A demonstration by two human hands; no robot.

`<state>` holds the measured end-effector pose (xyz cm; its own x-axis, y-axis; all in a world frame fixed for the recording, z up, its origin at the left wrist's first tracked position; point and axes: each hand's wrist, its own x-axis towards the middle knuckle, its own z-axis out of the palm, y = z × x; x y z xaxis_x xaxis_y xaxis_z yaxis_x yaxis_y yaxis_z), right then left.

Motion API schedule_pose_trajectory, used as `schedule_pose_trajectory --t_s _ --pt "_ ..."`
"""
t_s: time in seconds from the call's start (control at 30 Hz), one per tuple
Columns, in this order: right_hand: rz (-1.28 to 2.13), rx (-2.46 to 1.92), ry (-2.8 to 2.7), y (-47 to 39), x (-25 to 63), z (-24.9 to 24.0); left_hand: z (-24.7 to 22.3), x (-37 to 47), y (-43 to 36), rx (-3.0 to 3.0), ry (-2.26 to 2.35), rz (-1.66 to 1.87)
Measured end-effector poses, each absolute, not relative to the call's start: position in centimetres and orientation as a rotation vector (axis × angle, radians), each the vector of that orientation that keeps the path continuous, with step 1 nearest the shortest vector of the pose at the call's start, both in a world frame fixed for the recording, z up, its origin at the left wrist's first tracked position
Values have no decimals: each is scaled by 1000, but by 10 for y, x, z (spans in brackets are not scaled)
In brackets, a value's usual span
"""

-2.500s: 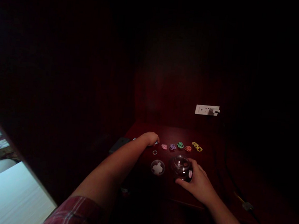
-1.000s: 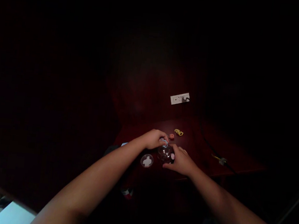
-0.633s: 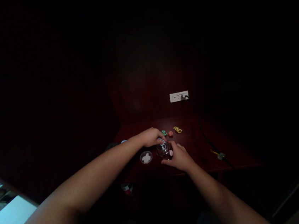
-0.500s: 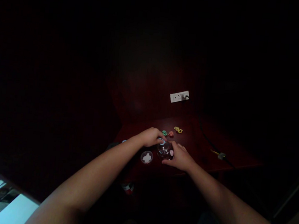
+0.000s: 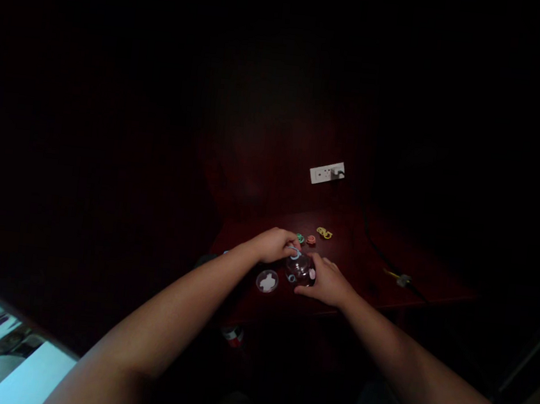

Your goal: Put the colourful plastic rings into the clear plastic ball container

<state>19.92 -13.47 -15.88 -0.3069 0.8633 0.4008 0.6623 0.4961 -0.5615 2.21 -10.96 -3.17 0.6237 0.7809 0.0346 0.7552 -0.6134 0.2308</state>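
Observation:
A clear rounded jar (image 5: 300, 269) stands on the dark red table, with a pale pink spot and a bluish ring showing on or in it. My right hand (image 5: 329, 284) wraps round its right side, thumb toward the front. At the jar's top, my left hand (image 5: 276, 245) pinches a light blue band (image 5: 295, 254). A round clear lid (image 5: 268, 282) with a white shape on it lies left of the jar. Behind the hands are small heaps of bands: green bands (image 5: 299, 238), coral bands (image 5: 311, 239) and yellow bands (image 5: 324, 233).
A white wall socket (image 5: 327, 173) has a plug in it, and a dark cable runs down to the right across the table. Near the right edge lies a yellowish cable piece (image 5: 402, 280). A red and white object (image 5: 233, 335) shows below the front edge.
The whole view has shifted slightly. My hands stay at the jar, and a bluish ring now shows more plainly low on its left side.

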Motion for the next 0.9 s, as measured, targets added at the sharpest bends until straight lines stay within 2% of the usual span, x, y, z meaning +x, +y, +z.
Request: schedule_pose_trajectory --t_s 0.27,0.9 --pt "383 -1242 -2064 -133 199 -160 -30 20 -109 2764 1240 112" --pt "350 -1236 -2072 -133 199 -161 -34 17 -106 2686 1233 259"
